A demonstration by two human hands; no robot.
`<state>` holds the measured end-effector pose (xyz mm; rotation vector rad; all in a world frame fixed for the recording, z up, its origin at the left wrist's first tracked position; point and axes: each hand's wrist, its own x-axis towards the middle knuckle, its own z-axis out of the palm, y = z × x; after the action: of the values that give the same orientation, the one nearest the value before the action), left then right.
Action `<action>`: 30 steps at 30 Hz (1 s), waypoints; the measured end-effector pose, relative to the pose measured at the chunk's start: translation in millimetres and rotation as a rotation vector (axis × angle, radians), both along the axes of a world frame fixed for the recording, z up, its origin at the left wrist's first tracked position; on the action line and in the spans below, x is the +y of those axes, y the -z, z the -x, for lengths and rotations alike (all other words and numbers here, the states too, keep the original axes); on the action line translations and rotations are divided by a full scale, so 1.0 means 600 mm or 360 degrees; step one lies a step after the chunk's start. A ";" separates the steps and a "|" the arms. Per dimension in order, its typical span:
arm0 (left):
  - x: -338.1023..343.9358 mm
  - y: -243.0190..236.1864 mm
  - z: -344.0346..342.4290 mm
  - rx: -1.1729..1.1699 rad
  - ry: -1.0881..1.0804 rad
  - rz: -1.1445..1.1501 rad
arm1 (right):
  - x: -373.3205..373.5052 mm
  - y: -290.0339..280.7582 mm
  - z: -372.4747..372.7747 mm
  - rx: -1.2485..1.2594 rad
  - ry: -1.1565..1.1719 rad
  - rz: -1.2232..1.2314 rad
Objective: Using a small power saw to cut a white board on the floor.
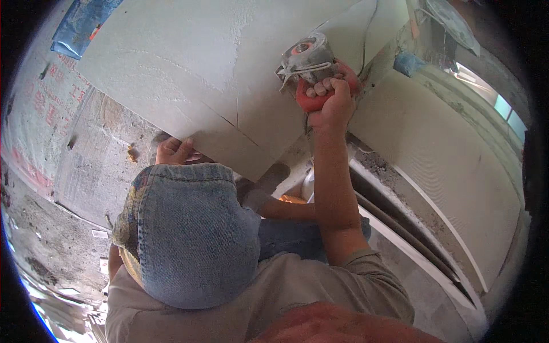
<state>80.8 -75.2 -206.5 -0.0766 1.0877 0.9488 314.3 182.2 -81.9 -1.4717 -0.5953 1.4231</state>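
My right hand point(327, 102) is closed round the red body of a dusty angle grinder point(306, 54), which is held over the upper right part of a large pale tile or board point(171, 54). Thin dark lines run across the board's lower middle. My left hand point(174, 151) grips the lower left edge of the board, its thumb on top and its other fingers partly hidden, just beyond my raised denim-clad knee point(191, 234). A cord runs from the grinder's area toward the upper right.
A blue packet point(77, 31) lies at the upper left on printed sheeting point(34, 126). Dusty concrete floor point(57, 251) shows at left. At right are another pale tile point(440, 148), long white strips point(412, 257) and a dark rod or pipe point(400, 240).
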 end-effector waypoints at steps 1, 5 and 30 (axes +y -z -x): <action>0.003 -0.005 0.000 -0.0003 0.0001 -0.0002 | -0.002 -0.004 0.005 -0.0022 -0.0014 0.0007; 0.012 -0.019 0.002 -0.0043 -0.0030 -0.0007 | -0.006 -0.009 0.011 -0.0119 -0.0095 -0.0045; 0.007 -0.012 0.001 0.0101 0.0048 0.0025 | -0.030 -0.015 0.024 -0.0091 -0.0044 -0.0020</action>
<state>80.5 -70.9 -199.1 -0.0433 1.1520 0.9205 299.9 164.2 -73.1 -1.5037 -0.6610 1.4001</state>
